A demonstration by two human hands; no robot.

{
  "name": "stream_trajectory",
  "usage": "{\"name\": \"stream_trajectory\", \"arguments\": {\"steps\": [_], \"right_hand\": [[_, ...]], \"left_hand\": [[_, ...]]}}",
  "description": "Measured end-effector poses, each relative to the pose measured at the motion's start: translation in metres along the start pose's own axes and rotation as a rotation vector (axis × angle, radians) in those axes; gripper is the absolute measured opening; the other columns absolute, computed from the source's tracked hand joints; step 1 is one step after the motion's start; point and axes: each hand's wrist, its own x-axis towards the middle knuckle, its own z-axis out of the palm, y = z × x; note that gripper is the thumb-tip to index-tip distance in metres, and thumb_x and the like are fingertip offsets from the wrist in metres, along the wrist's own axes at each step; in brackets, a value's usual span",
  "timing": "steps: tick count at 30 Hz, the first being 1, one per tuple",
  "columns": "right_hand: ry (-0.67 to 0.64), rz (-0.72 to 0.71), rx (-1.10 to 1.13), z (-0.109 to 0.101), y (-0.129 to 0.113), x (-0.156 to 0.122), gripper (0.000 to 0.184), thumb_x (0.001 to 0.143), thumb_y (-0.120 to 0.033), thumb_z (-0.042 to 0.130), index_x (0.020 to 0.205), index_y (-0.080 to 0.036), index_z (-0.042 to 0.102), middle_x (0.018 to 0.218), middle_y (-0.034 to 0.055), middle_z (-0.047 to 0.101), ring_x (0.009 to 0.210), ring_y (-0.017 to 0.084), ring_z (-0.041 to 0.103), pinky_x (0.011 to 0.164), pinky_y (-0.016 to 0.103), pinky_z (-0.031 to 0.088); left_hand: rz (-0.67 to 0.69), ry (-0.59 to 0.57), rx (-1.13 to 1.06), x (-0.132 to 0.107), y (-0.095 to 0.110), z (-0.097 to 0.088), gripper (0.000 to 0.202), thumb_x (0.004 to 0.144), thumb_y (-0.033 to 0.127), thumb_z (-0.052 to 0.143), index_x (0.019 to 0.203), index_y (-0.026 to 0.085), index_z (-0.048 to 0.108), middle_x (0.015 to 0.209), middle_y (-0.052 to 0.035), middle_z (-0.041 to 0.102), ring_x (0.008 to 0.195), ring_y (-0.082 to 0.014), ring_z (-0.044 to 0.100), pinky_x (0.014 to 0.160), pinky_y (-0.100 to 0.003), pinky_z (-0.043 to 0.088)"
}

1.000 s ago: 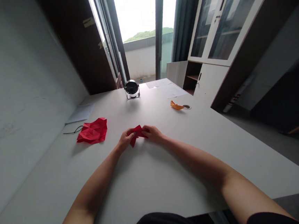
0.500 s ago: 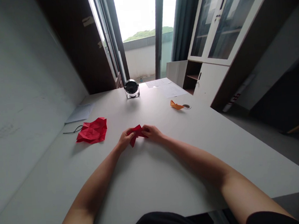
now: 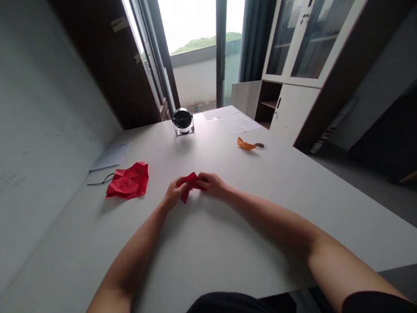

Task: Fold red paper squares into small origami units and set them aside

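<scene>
A small piece of folded red paper [image 3: 191, 181] is held between my two hands, just above the middle of the white table [image 3: 215, 238]. My left hand [image 3: 175, 191] pinches its left side, with the thumb on top. My right hand [image 3: 211, 183] grips the right end between thumb and fingers. Pointed flaps stick out at the top and toward me at the lower left. Parts of the paper are covered by my fingers. To the left lies a larger creased red sheet [image 3: 129, 181], unfolded and uneven.
An orange folded paper boat [image 3: 246, 144] sits beside a round cable hole [image 3: 260, 146] at the right. A black cord [image 3: 101, 180] touches the red sheet. Papers [image 3: 109, 157] lie by the left wall. A small round fan-like device [image 3: 182, 121] and printed sheets [image 3: 234, 120] are at the back.
The whole view has shifted very slightly. Both hands keep their hold on the folded red paper, with hardly any visible movement.
</scene>
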Motion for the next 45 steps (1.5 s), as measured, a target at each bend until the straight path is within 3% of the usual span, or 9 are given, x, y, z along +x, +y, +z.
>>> {"name": "stream_trajectory", "arguments": {"steps": [45], "right_hand": [[-0.031, 0.005, -0.036, -0.0016, -0.0066, -0.0019, 0.019, 0.084, -0.037, 0.056, 0.085, -0.019, 0.063, 0.072, -0.0016, 0.060, 0.067, 0.013, 0.047, 0.062, 0.025, 0.034]], "left_hand": [[0.001, -0.027, 0.047, -0.0004, 0.0029, 0.0000, 0.047, 0.083, 0.045, 0.067, 0.117, 0.012, 0.067, 0.101, -0.0103, 0.074, 0.081, -0.0215, 0.070, 0.076, -0.035, 0.057]]}}
